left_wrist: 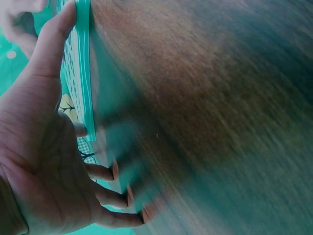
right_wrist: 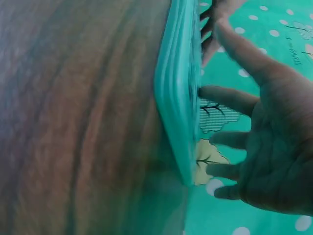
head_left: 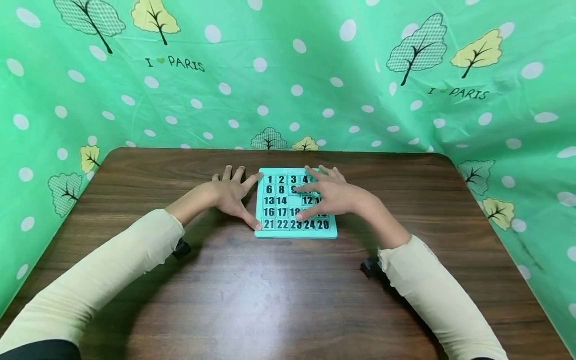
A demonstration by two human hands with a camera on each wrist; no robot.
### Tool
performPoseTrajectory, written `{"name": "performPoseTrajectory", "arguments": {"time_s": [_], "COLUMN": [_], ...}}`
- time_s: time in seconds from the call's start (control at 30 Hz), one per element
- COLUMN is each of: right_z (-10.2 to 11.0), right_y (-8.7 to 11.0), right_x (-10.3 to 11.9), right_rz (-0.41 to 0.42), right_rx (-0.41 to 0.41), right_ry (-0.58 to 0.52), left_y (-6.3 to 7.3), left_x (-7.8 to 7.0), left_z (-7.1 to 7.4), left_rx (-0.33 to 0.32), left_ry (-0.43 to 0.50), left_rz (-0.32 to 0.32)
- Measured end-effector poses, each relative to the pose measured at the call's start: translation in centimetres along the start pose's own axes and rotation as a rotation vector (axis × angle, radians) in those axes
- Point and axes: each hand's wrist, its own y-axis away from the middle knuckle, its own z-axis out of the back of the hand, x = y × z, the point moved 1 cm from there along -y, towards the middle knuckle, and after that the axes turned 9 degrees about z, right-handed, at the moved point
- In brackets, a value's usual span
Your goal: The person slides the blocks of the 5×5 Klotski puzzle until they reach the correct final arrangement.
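Centrally, in head view, a number puzzle [head_left: 288,202] is seen on the table [head_left: 252,285], touched by the spread left hand [head_left: 230,196], overlapped by the spread right hand [head_left: 338,196]. Left wrist: edge [left_wrist: 84,73] touched by thumb [left_wrist: 51,46]. Right wrist: face reached by one fingertip [right_wrist: 209,93].

From my remote post, I see a smooth plastic number puzzle [head_left: 297,235] on a glossy wood-grain worktop [head_left: 252,295], creased cloth [head_left: 288,65] behind, matt fabric sleeves [head_left: 121,255] alongside.
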Motion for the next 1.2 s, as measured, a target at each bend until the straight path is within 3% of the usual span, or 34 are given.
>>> {"name": "performPoseTrajectory", "arguments": {"time_s": [0.17,0.3,0.43,0.73,1.03,1.2], "right_z": [0.2,0.6,0.6,0.3,0.3,0.9], "right_y": [0.0,-0.3,-0.6,-1.1,-0.7,-0.2], "right_x": [0.0,-0.5,-0.9,-1.1,-1.2,-1.7], "right_rz": [0.019,-0.07,-0.136,-0.101,-0.021,-0.081], "right_rx": [0.004,-0.062,-0.059,-0.067,-0.008,-0.06], "right_ry": [-0.034,-0.003,-0.004,0.003,-0.037,-0.021], "left_y": [0.2,0.2,0.2,0.1,0.2,0.3], "left_x": [0.0,0.1,-0.1,-0.2,-0.1,-0.1], "left_z": [0.0,0.0,0.0,0.1,0.2,0.1], "left_rx": [0.005,0.008,0.013,0.015,0.012,0.007], "left_ry": [-0.007,0.001,0.019,0.015,0.009,0.016], "left_rz": [0.005,0.003,-0.004,0.002,0.0,-0.001]}}
